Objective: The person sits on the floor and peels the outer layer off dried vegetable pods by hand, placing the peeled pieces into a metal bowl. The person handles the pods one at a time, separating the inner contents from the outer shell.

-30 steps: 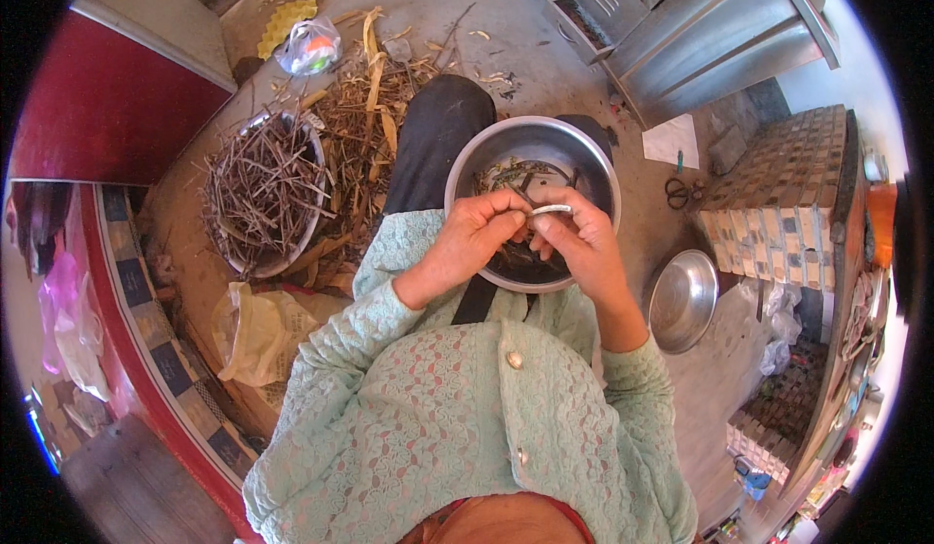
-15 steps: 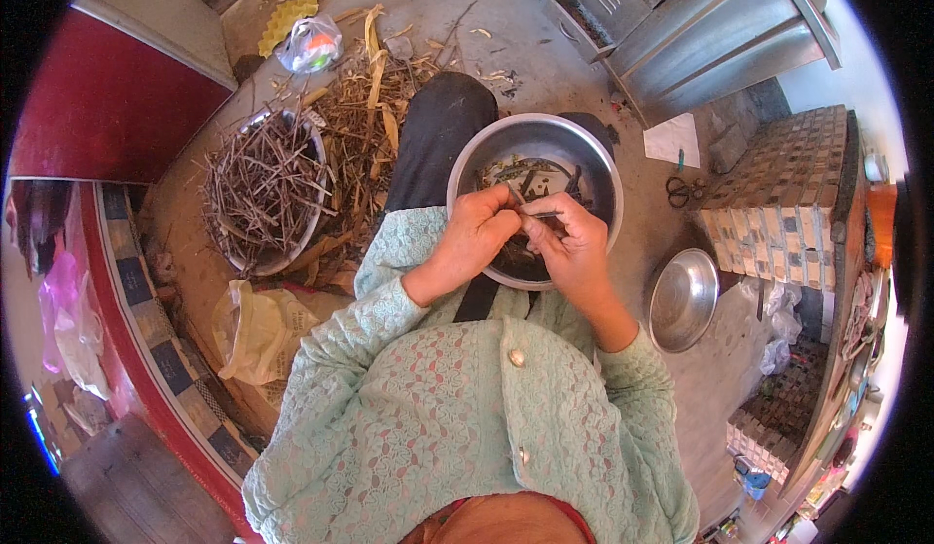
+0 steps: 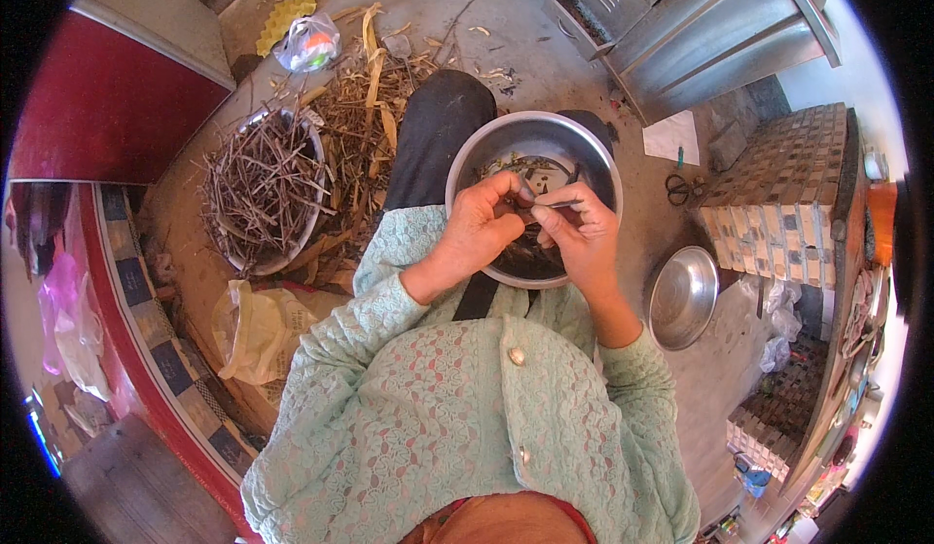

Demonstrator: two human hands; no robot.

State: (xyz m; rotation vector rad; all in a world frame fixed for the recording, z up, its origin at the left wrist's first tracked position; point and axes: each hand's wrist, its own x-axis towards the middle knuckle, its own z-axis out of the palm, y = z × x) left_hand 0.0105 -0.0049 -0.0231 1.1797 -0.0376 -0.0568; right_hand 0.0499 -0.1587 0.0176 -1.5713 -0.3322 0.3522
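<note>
A round metal basin (image 3: 470,259) rests on my lap, holding dark, thin pod-like pieces and greenish bits. Over it, my left hand (image 3: 484,220) is closed, index finger curled toward the thumb; whatever lies at its fingertips is too small to make out. Close beside it, my right hand (image 3: 586,237) pinches a thin dark strip (image 3: 562,204) between thumb and fingers, its end pointing toward the left fingertips. The strip could be a dry pod or a twig; its kind does not show clearly.
Left of my knee stands a basin (image 3: 316,145) heaped with dry twigs (image 3: 263,189), beside scattered stalks and husks (image 3: 365,121). A plastic bag (image 3: 255,335) lies nearer me. On the right are an empty metal bowl (image 3: 684,299), scissors (image 3: 678,190), paper (image 3: 670,139) and a tiled block (image 3: 778,203).
Both hands stay over the basin. The left index finger has curled and the fingertips have parted slightly, while the right hand has shifted a little to the right with the strip.
</note>
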